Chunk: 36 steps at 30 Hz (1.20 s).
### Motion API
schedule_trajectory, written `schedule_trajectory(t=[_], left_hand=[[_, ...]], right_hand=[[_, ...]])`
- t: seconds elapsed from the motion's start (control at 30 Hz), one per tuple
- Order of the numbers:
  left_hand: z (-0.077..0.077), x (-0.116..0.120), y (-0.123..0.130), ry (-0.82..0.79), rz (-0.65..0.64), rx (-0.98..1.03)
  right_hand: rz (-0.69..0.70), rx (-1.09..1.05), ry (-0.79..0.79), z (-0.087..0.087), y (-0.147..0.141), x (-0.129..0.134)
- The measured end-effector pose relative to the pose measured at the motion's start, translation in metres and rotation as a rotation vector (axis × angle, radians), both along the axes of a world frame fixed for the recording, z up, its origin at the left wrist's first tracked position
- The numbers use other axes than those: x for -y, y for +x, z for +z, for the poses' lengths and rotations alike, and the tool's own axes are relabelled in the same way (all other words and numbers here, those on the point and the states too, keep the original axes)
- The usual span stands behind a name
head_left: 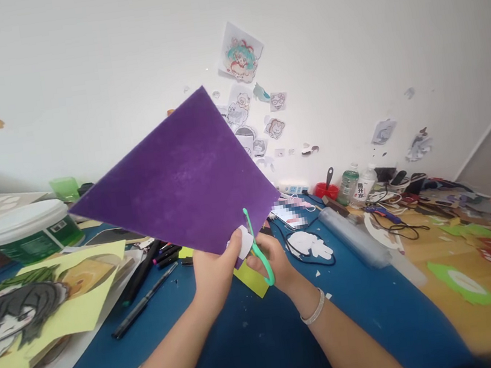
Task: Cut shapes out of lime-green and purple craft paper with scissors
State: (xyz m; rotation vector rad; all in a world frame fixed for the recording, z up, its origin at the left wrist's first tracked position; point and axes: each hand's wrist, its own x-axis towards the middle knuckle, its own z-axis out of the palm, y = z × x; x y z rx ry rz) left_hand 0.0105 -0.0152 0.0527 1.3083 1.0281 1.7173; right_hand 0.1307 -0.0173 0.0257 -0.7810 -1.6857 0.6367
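A large purple sheet is held up at a tilt above the desk. My left hand grips its lower edge, the thumb pressing a small white paper piece against it. In my right hand is a pair of scissors with green handles, the blades pointing up at the sheet beside the white piece. Whether the blades are closed on the paper I cannot tell. Under both hands lies a yellow paper, partly hidden by them.
Left are a white-lidded tub, a drawing on yellow paper and several pens. Right are a white cutout, a clear plastic roll, bottles and a green cutout. A blue mat covers the desk.
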Motion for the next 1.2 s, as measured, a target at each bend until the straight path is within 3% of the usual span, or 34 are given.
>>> schedule_trajectory(t=[0.47, 0.67, 0.9, 1.03, 1.2], left_hand=[[-0.008, 0.006, 0.01, 0.082, 0.068, 0.181], [-0.009, 0.009, 0.009, 0.063, 0.068, 0.162], [0.007, 0.004, 0.0, -0.018, -0.026, 0.074], [0.021, 0.0, -0.01, -0.077, -0.118, -0.038], [0.029, -0.002, -0.017, -0.122, -0.127, -0.155]], right_hand=[[-0.097, -0.07, 0.047, 0.005, -0.014, 0.011], [-0.113, -0.065, 0.06, 0.006, -0.016, 0.013], [-0.119, -0.004, 0.068, 0.009, -0.011, 0.01], [-0.057, 0.06, 0.018, 0.005, 0.0, 0.005], [0.007, 0.073, -0.025, 0.0, 0.005, 0.0]])
